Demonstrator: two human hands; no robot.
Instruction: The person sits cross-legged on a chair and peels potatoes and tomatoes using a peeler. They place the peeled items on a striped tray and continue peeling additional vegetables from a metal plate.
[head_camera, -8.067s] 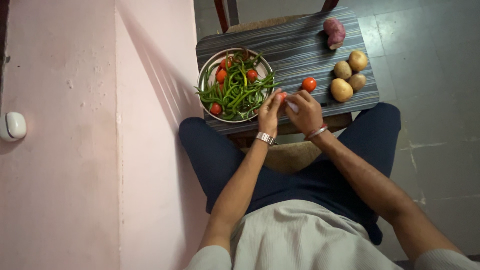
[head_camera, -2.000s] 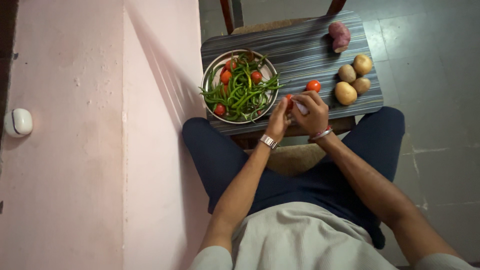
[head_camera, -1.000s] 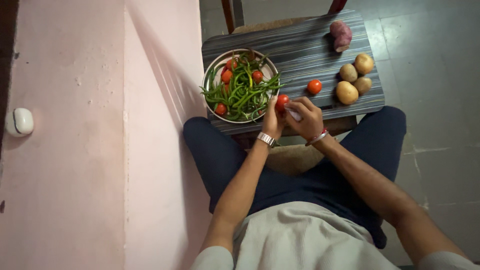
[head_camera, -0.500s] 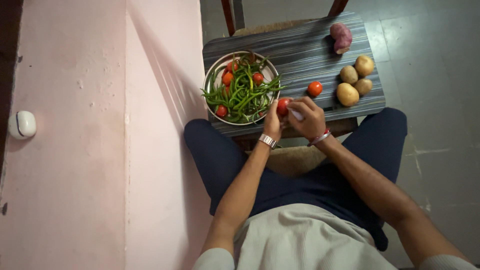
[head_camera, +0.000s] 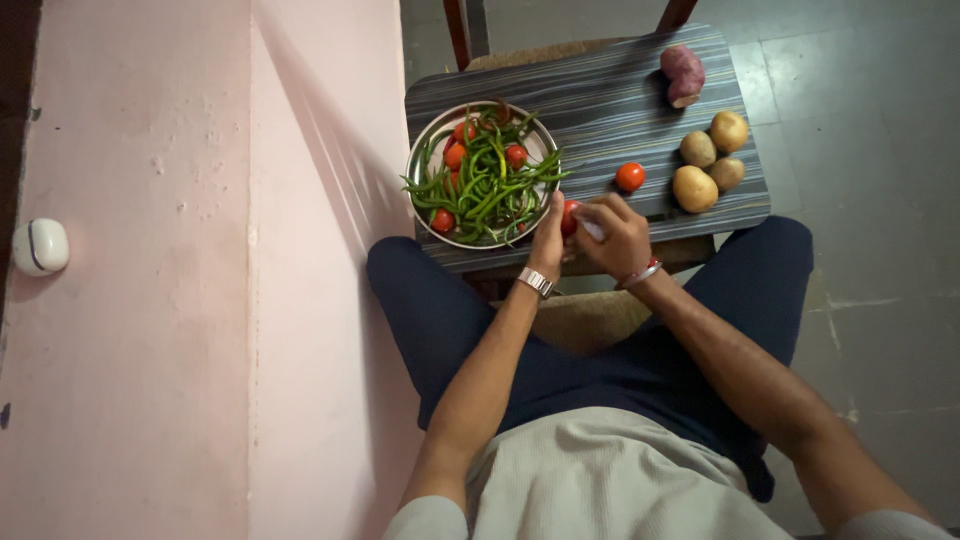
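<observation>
At frame centre, the left hand (head_camera: 548, 235) and right hand (head_camera: 618, 235) pinch one tomato (head_camera: 569, 217) together, steadying it over the table (head_camera: 600, 100) edge; beside them sits the plate (head_camera: 424, 165) of green chillies (head_camera: 490, 185).

Three potatoes (head_camera: 705, 170) and a sweet potato (head_camera: 683, 75) lie apart.

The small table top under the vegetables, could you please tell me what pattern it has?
The table top has grey and dark horizontal stripes, seen in the head view.
</observation>
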